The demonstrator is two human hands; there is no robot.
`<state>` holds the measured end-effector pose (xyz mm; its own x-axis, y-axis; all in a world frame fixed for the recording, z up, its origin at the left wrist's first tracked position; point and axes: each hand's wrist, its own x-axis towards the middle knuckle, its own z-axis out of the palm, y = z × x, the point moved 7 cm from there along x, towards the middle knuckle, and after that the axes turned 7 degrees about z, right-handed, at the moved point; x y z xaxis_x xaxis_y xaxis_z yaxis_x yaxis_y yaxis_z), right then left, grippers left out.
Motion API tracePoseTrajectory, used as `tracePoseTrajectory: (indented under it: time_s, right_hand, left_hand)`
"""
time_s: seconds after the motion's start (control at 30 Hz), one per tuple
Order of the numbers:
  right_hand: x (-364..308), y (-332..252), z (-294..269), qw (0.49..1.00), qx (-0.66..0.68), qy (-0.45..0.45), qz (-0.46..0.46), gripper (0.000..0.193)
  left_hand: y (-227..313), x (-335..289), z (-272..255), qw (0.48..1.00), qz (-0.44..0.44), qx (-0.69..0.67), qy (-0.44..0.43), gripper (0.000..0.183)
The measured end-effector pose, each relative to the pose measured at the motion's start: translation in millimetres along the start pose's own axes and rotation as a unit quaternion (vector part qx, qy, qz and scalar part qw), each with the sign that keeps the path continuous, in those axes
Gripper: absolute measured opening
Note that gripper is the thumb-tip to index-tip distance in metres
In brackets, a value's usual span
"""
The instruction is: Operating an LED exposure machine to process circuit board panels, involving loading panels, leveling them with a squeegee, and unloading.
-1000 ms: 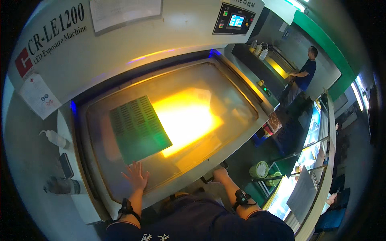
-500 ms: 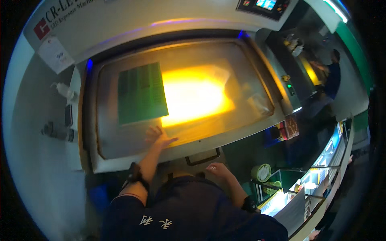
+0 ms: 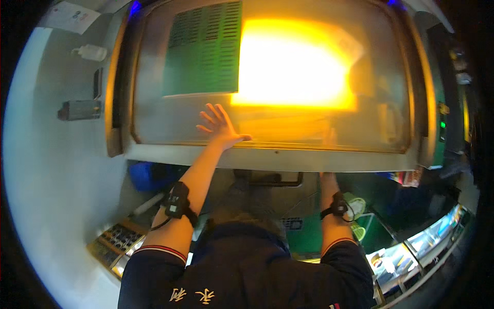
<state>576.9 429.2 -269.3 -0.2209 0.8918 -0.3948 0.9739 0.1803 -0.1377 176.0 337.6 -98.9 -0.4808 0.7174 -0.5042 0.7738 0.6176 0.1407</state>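
My left hand is spread flat with its fingers apart, low on the clear cover of a framed exposure bed. Just beyond its fingertips lies a green circuit board panel with rows of small slots. Bright yellow light glows on the bed to the right of the panel. My right hand reaches to the front rail of the frame, where its fingers go out of sight. A faint hand-like shape shows in the cover above it; I cannot tell whether this is a reflection.
On the left ledge stand a white squeeze bottle and a grey cylindrical item. A dark drawer handle sits below the rail. Green-rimmed bins stand at the right, with a lit rack behind me on that side.
My right hand, curled beside my body before, has gone forward to the front rail. My left hand remains spread near the panel. The view has turned and shifted toward the machine's front.
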Motion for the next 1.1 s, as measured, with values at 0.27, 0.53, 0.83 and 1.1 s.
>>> tracePoseTrajectory:
  time_s: [0.27, 0.53, 0.83, 1.1]
  right_hand:
    - [-25.4, 53.0, 61.7, 0.88, 0.464, 0.101, -0.008, 0.047]
    - [-78.4, -30.9, -30.1, 0.984, 0.057, 0.091, -0.14, 0.034]
    - [-261.0, 139.0, 54.8, 0.76, 0.548, -0.23, 0.264, 0.055]
    - [-472.8, 190.5, -3.0, 0.659, 0.641, 0.011, 0.392, 0.054]
  left_hand:
    - [6.6, -1.6, 6.3, 1.0, 0.012, 0.001, -0.005, 0.161]
    - [-4.2, -1.9, 1.0, 1.0, 0.004, 0.011, 0.002, 0.16]
    - [4.9, -2.5, 4.3, 1.0, -0.005, -0.003, -0.017, 0.158]
    - [-4.8, -12.5, -12.1, 1.0, -0.008, -0.018, -0.002, 0.157]
